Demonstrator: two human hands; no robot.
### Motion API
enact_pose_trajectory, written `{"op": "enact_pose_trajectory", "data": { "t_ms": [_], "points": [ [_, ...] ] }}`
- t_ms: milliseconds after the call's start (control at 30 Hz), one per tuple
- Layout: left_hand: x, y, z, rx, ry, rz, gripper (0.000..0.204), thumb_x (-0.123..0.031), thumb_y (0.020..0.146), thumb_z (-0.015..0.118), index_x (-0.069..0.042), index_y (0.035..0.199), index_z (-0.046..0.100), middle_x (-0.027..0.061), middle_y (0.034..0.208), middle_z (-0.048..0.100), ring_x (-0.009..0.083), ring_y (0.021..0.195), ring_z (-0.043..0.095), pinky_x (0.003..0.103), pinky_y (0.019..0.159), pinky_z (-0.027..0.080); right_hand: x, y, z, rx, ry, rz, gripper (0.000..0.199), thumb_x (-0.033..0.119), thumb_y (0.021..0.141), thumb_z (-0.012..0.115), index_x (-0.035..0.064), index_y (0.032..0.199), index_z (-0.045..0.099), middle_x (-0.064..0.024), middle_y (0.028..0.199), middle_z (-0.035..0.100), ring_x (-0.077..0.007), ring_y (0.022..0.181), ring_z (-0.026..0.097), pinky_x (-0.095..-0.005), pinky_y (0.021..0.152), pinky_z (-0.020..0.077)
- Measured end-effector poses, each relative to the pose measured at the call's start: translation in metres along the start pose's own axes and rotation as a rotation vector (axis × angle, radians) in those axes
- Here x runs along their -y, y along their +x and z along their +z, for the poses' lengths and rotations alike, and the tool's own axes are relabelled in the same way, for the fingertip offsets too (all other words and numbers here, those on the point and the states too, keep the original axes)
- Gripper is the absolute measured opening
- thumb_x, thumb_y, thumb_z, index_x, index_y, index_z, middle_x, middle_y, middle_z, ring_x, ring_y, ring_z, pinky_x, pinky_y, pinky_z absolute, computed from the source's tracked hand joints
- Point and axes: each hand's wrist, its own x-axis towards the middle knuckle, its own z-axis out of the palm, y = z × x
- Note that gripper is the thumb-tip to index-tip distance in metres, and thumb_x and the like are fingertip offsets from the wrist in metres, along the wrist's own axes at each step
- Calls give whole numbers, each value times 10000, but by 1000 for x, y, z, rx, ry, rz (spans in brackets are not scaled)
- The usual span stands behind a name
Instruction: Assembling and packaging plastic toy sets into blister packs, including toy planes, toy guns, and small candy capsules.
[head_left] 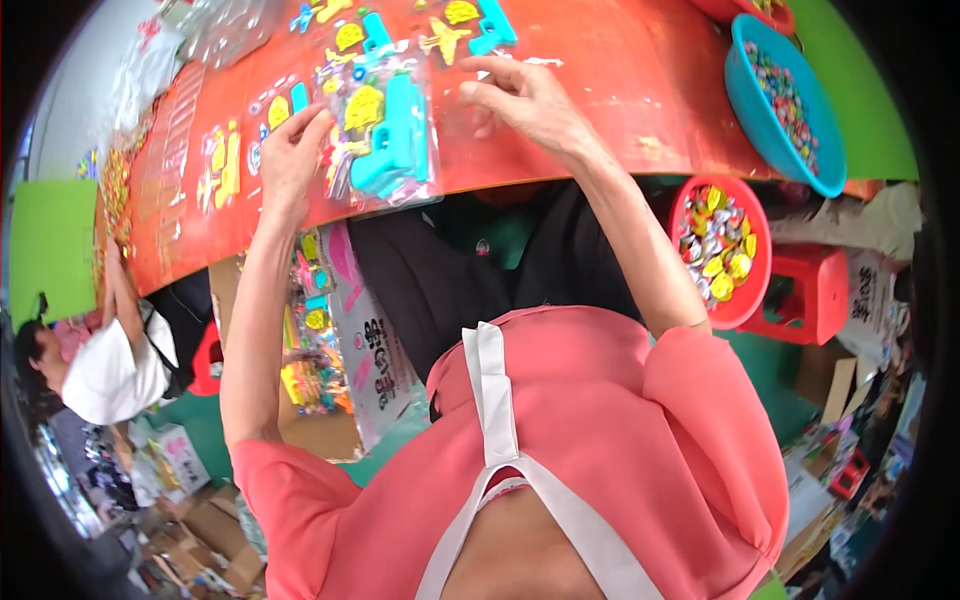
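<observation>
A clear plastic bag [432, 180] with a turquoise toy gun [397, 140], a yellow round piece [363, 107] and small colourful parts lies near the table's front edge, between my hands. My left hand [288, 165] is closed in a pinch at the bag's left edge. To the right of the bag, my right hand [530, 105] hovers with its fingers apart and nothing visible in them. Beyond the bag are another turquoise toy gun [492, 28] and a yellow toy plane [445, 40].
Several toy sets lie along the red table [620, 80]. A blue basin [740, 75] of small colourful pieces stands at the right. Below it is a red basin [762, 270] near a red stool [815, 295]. A carton [325, 435] of filled bags sits left of my legs. Another person [120, 370] works at far left.
</observation>
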Motion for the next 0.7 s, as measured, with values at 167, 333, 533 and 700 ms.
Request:
{"op": "enact_pose_trajectory", "data": {
  "t_ms": [167,333,533,700],
  "points": [
    [8,-1,-11,20,-62,-70,511,-302,910,703,42,1267,581,-61,826,597,9,640,442,183,568,362,-17,2,-1,85,155,78,623,352,937,624,-109,1330,480,-140,1005,684,-166,834,687,-281,746,552],
    [-8,-5,-7,36,-24,-145,461,-346,905,705,6,1193,624,-68,781,572,10,646,453,199,572,360,-24,15,4,108,98,115,849,525,890,640,-110,1398,396,-216,1125,646,-209,956,669,-301,768,562],
    [-17,2,-4,177,-37,-384,325,-401,891,710,-87,936,644,-43,715,579,49,569,492,223,513,372,-35,33,29,50,-136,-5,1116,724,784,616,-127,1437,308,-294,1236,582,-322,1094,627,-372,910,509],
    [4,-6,-10,288,-471,-503,247,-291,910,702,-55,899,631,24,740,630,119,598,583,277,551,490,-31,47,44,100,-236,32,985,674,818,623,16,1490,329,-249,1233,599,-278,1073,630,-363,849,526]
  ]
}}
